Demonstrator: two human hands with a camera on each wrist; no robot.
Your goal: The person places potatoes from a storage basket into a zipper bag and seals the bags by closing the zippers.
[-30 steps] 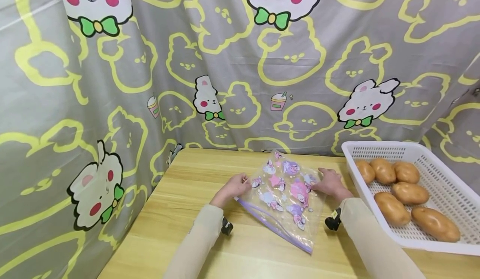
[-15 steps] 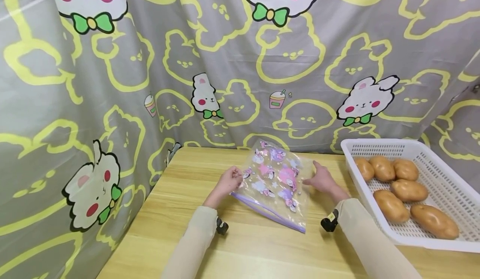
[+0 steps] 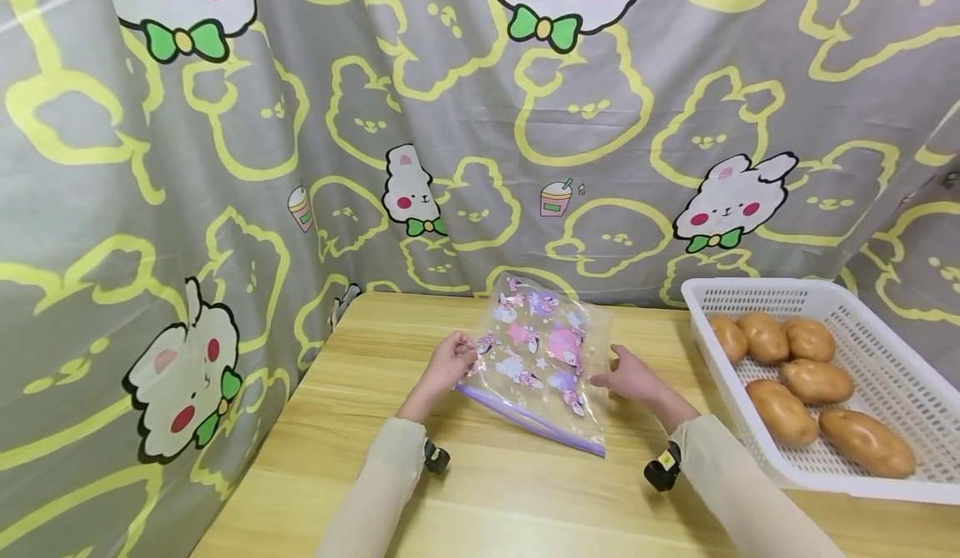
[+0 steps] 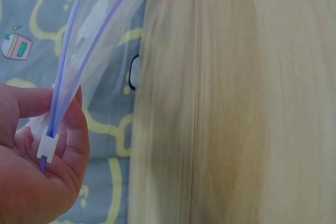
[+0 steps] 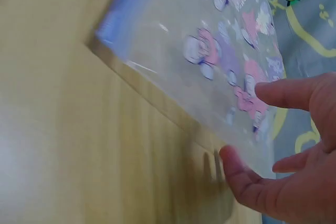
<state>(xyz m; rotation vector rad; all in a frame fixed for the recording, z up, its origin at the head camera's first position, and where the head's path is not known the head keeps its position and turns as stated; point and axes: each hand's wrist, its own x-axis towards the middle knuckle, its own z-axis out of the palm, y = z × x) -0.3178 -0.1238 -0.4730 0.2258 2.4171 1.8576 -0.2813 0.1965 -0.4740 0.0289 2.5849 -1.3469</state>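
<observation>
Clear bag, printed, 1: lower centre of the frame over the bench, 2 purple strips along the near edge, gaping in the left wrist view; slider at one end, white.

Left hand, 1: lower centre-left; fingers curled round the bag's slider corner, apparently to anchor that end of the mouth.

Right hand, 1: right of the bag; fingers spread wide astride its side edge, gripping nothing plainly; contact cannot be told. The pose presumably suits steadying the limp film.

Basket, white, 1: lower right, likely kept there for reach. Contents: potatoes, 6.

Curtain, grey: upper frame.
</observation>
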